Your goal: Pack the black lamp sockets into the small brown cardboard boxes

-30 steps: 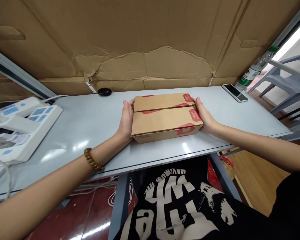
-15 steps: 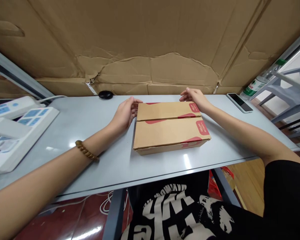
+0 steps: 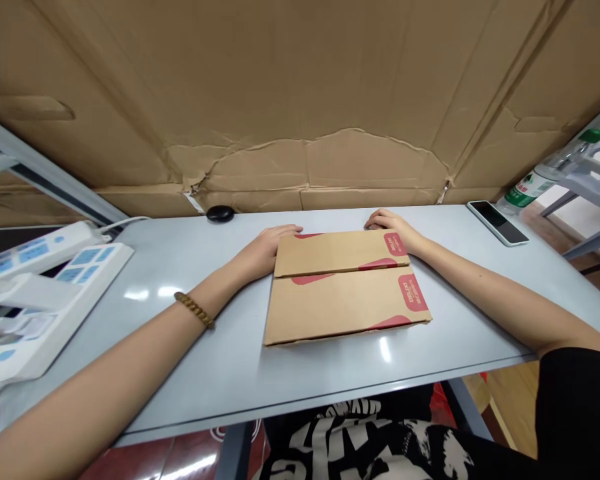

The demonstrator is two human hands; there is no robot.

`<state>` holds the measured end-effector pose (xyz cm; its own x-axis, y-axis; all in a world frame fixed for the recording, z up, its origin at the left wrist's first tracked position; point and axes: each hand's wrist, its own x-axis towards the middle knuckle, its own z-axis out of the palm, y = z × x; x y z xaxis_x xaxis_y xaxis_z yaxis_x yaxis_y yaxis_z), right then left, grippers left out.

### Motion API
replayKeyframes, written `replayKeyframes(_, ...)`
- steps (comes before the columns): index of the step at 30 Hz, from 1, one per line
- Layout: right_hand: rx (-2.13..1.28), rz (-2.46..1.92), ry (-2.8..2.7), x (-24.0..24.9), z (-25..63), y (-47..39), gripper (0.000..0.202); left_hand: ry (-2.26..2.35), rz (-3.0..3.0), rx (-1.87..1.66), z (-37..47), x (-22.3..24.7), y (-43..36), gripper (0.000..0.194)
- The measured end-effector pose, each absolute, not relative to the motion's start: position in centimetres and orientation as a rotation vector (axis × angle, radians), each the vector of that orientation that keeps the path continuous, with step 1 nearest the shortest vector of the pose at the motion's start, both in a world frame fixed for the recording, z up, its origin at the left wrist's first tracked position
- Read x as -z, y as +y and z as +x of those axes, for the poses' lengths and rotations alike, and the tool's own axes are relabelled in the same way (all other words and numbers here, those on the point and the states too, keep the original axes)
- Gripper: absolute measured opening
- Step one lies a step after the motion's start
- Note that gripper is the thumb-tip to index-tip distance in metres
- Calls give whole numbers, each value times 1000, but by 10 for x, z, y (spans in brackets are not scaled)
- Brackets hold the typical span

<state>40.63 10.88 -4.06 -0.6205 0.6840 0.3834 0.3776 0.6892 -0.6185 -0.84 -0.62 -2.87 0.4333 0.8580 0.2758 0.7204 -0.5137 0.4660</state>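
Note:
A brown cardboard box with red printed patches lies on the grey-white table, its two top flaps closed and a seam running across. At the box's far left corner is my left hand, its fingers reaching along the far edge, partly hidden behind the box. My right hand rests by the far right corner with its fingers bent loosely on the table; their tips are partly hidden. Neither hand shows anything held. A brown bracelet is on my left wrist.
White power strips with plugs and cables lie at the left. A round black object sits near the back edge. A phone and a plastic bottle are at the back right. A large cardboard sheet stands behind the table.
The view has tilted, so the table and box appear lower. Both hands have lowered beside the box, and my left hand lies flatter at its far left corner.

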Motion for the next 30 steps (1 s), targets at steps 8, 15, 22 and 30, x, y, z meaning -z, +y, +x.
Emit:
replayKeyframes(8, -464, -901, -2417, 41, 408, 93, 30, 1324, 2384, -583, -11, 15, -18, 57)
replayKeyframes(15, -406, -963, -2537, 33, 411, 87, 32, 1323, 2356, -573, -8, 12, -23, 57)
replayKeyframes(22, -369, -998, -2615, 22, 413, 85, 35, 1350, 2334, -558, -16, 22, -20, 67)
replayKeyframes(30, -365, -977, -2569, 24, 413, 88, 33, 1381, 2375, -557, -12, 21, -21, 57)
